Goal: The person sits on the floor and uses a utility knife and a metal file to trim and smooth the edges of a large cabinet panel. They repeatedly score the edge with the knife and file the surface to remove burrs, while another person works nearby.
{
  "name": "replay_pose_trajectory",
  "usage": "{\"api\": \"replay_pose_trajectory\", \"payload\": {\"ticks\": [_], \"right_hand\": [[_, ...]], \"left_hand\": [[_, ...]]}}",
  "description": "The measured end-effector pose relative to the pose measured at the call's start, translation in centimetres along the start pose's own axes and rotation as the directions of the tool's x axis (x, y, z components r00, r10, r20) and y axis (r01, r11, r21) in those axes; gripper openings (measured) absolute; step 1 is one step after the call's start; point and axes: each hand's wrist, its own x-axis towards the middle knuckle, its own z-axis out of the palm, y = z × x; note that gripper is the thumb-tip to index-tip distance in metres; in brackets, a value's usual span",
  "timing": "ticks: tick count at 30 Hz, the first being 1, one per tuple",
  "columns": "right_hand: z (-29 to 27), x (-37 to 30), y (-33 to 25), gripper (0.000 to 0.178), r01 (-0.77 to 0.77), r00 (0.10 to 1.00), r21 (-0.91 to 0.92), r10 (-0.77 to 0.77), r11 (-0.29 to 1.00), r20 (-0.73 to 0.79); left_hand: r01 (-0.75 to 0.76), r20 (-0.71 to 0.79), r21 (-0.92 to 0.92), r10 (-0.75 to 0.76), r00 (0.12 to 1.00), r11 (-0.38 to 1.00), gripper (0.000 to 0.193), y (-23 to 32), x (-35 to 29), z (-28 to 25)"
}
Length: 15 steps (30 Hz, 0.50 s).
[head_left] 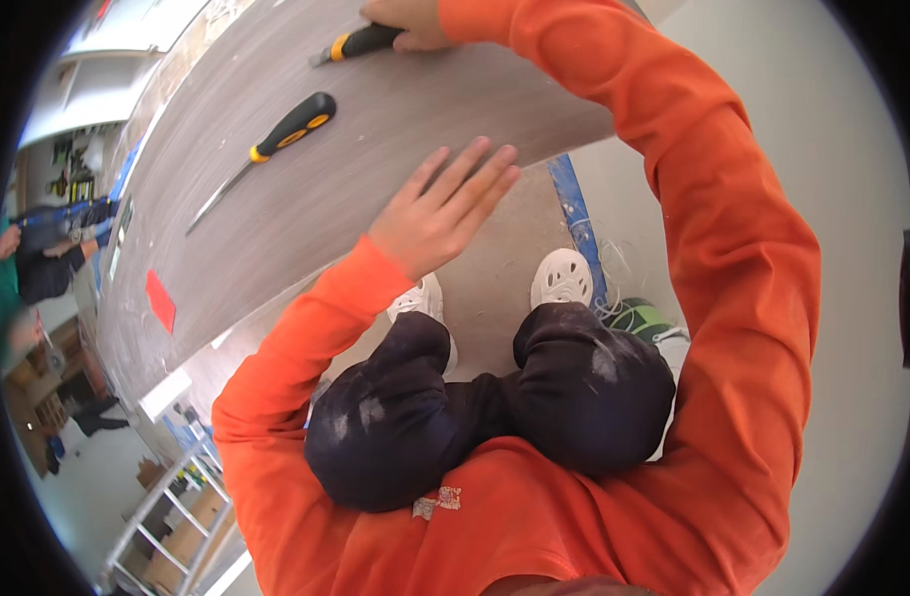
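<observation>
The right arm, in a smooth orange sleeve, rises along the right side and bends left at the top, its cloth bunched into soft folds. The right hand [422, 22], partly cut off by the upper edge, has its fingers closed around a black-handled tool [364, 42] with a yellow collar and a short metal end, low over the far part of the desk [385, 119].

The left arm bends up and inward; the left hand [437, 214] is open and empty, fingers straight and slightly apart, back upward, above the desk's near edge. Whether its palm touches the surface cannot be told.

The desk is grey-brown with fine, streaky grain and a curved outline. On it lie a screwdriver [260, 155], with a rounded black-and-yellow handle and slim metal shaft, and a flat, angular red piece [160, 301].
</observation>
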Motion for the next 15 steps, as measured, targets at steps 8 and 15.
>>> {"api": "replay_pose_trajectory", "payload": {"ticks": [8,15], "right_hand": [[-1.9,-20.9,-1.6,0.025,-0.258,0.529,0.896,0.829,0.361,-0.182],[6.3,-27.7,-8.3,0.035,-0.002,0.200,1.000,0.980,0.015,-0.014]], "left_hand": [[-0.068,-0.026,-0.082,0.066,0.997,0.994,0.058,-0.5,4.2,0.6],[-0.119,-0.109,-0.165,0.101,0.989,0.979,0.061,0.1,10.2,3.4]]}}
